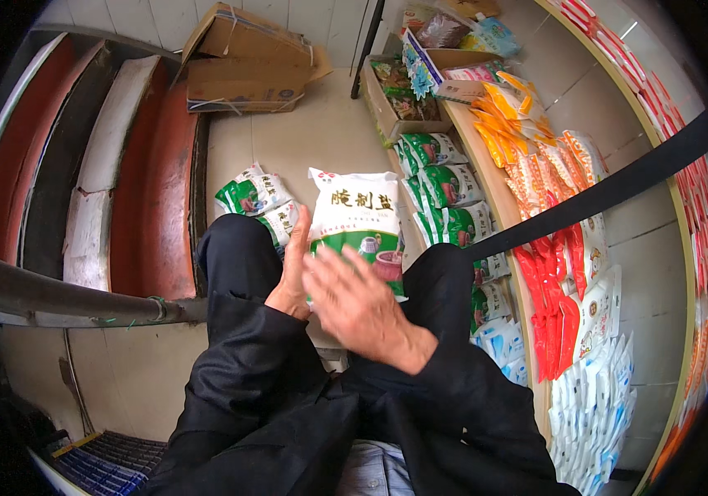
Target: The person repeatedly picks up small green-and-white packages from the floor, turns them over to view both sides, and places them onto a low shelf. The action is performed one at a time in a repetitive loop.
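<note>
A white and green plastic bag of pickling salt (357, 214) lies face up between my knees, its printed front towards me. My left hand (295, 270) is upright along the bag's left edge, palm turned inward, with the fingers extended. Slightly blurred, my right hand (363, 304) is over the bag's lower left part, its fingers extended near the left palm. Neither hand is closed around the bag. Whether the fingertips touch it is hard to tell. More bags of the same kind (258, 192) lie on the floor beyond my left knee.
Stacked green and white bags (447, 186) line the lower shelf on the right. Above them, a wooden shelf (484, 155) holds orange, red and white packets (592, 310). Cardboard boxes (242, 80) lie ahead on the floor. A red and white slatted rack (161, 186) with a metal bar stands left.
</note>
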A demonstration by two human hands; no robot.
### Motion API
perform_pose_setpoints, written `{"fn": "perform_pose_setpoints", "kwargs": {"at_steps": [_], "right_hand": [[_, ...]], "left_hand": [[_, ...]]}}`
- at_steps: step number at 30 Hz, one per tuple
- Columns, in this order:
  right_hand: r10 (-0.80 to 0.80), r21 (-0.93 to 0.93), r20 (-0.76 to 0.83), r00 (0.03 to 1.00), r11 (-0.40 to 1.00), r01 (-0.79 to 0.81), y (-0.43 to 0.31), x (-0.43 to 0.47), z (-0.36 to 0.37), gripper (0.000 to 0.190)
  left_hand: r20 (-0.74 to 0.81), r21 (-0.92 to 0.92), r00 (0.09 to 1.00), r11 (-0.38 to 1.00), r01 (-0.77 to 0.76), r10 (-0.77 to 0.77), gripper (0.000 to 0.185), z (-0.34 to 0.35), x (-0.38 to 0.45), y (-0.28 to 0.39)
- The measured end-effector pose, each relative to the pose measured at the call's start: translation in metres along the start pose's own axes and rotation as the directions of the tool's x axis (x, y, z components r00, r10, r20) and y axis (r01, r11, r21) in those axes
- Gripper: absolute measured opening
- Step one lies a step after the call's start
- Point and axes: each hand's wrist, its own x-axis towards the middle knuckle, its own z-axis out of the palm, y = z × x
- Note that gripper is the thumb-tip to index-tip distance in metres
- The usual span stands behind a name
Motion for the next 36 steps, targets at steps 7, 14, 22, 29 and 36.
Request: {"fn": "perform_pose_setpoints", "kwargs": {"at_steps": [7, 14, 22, 29, 36], "right_hand": [[0.120, 0.129, -0.286, 0.951, 0.988, -0.086, 0.015, -0.004, -0.043, 0.041], [0.344, 0.133, -0.318, 0.883, 0.939, -0.318, 0.081, -0.006, -0.018, 0.045], [0.728, 0.964, 0.257, 0.635, -0.244, -0.110, 0.069, -0.022, -0.001, 0.064], [0.690, 0.825, 0.479, 0.542, -0.565, -0.009, 0.043, -0.023, 0.010, 0.072], [0.657, 0.709, 0.495, 0.568, -0.684, 0.174, 0.043, -0.040, 0.031, 0.061]], "left_hand": [[0.042, -0.080, 0.999, 0.997, -0.001, 0.004, 0.052, 0.013, -0.002, 0.009], [0.068, -0.121, 0.997, 0.992, 0.029, -0.021, 0.053, 0.006, 0.008, 0.003], [0.088, -0.057, 0.996, 0.998, 0.032, -0.027, 0.063, 0.010, -0.002, 0.007], [-0.037, 0.083, 0.997, 0.994, 0.073, -0.070, 0.060, 0.012, -0.009, 0.006], [-0.151, 0.252, 0.989, 0.967, 0.039, -0.001, 0.059, 0.018, -0.010, 0.003]]}}
